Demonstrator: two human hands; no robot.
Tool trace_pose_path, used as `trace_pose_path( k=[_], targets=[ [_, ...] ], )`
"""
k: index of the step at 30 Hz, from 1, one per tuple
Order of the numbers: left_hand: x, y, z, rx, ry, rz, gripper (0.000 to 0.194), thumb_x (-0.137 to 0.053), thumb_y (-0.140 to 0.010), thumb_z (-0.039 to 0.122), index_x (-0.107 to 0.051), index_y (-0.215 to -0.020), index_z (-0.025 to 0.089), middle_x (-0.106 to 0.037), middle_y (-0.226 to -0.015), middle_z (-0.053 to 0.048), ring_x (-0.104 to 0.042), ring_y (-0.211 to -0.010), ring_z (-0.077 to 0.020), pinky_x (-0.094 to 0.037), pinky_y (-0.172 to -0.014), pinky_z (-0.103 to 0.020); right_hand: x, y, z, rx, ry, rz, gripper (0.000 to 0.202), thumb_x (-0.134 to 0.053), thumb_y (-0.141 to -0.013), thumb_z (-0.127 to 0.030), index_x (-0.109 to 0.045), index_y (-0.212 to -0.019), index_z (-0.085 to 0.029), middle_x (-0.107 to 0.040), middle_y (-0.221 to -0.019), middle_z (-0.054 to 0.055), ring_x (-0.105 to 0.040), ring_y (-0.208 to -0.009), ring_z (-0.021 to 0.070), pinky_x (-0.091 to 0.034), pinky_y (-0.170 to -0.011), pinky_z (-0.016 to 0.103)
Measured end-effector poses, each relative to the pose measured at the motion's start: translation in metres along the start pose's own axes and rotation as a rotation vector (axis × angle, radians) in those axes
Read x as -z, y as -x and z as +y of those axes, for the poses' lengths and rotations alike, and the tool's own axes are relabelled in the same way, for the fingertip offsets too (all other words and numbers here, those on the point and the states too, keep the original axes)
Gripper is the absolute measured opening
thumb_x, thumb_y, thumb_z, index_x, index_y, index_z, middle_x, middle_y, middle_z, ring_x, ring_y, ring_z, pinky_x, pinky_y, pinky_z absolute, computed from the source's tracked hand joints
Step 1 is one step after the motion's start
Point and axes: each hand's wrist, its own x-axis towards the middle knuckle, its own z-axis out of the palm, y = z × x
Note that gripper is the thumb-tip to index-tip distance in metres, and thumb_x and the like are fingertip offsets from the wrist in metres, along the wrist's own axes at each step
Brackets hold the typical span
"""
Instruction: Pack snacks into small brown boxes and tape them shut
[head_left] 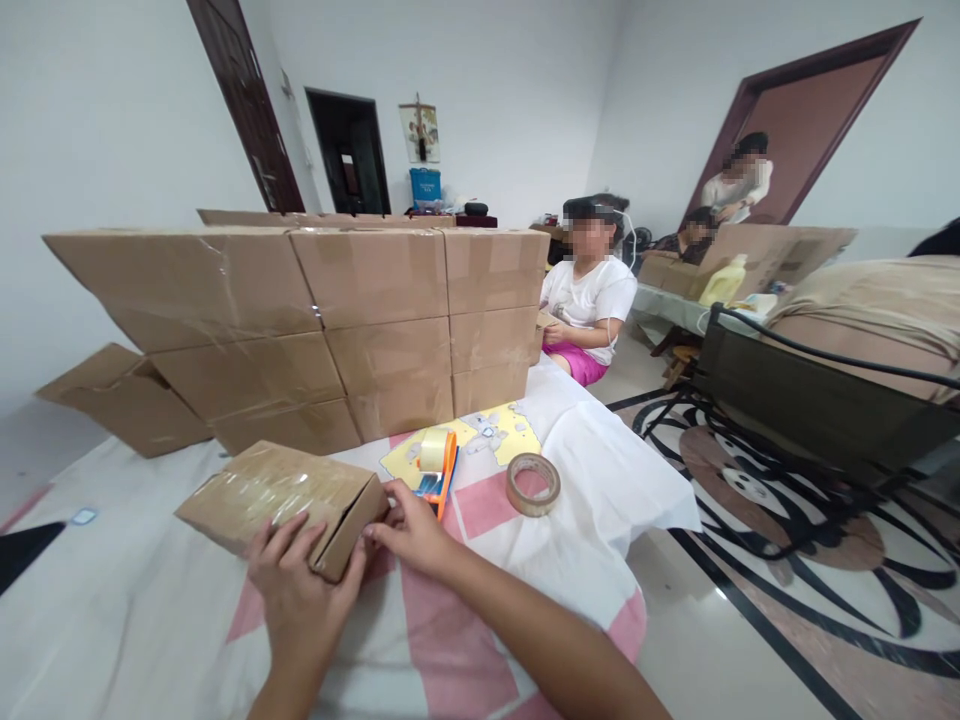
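Note:
A small cardboard box (pixel 292 485) with shiny tape across its top lies on the cloth-covered table. My left hand (pixel 300 570) is closed on its near side, fingers over the top and thumb against the end. At the box's right end, my right hand (pixel 412 530) pinches the edge of the end flap, where a dark gap shows along the top. Just beyond my right hand lies an orange and blue tape dispenser (pixel 448 475) with a clear roll. To its right is a roll of brown tape (pixel 533 484), lying flat.
Stacked cardboard boxes (pixel 390 370) form a wall behind the work spot; an open box (pixel 142 405) leans at the left. A person in a white shirt (pixel 592 300) sits beyond the table (pixel 600 470). A dark folding chair (pixel 795 400) stands at the right, with other people farther back.

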Motion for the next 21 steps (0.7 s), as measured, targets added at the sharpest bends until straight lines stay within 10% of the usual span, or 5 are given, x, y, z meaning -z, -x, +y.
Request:
trace_pose_path(
  k=[12, 21],
  targets=[
    [0.013, -0.007, 0.004, -0.052, 0.063, -0.035, 0.067, -0.079, -0.074, 0.028, -0.042, -0.13, 0.025, -0.047, -0.132, -0.014, -0.03, -0.144, -0.0419, -0.031, -0.114, -0.07, -0.014, 0.004, 0.005, 0.007, 0.01, 0.051, 0.038, -0.073, -0.075, -0.024, -0.05, -0.105, -0.024, -0.059, -0.076, -0.005, -0.062, -0.067, 0.0157, -0.046, -0.055, 0.023],
    [0.014, -0.096, 0.087, -0.276, 0.19, 0.06, 0.07, -0.081, -0.073, 0.019, -0.038, -0.127, 0.029, -0.038, -0.135, -0.01, -0.034, -0.142, -0.0353, -0.031, -0.115, -0.067, 0.045, 0.029, -0.107, 0.319, 0.068, 0.315, 0.041, -0.074, -0.08, -0.032, -0.053, -0.114, -0.023, -0.062, -0.094, 0.0, -0.062, -0.07, 0.0144, -0.053, -0.066, 0.029]
  ],
)
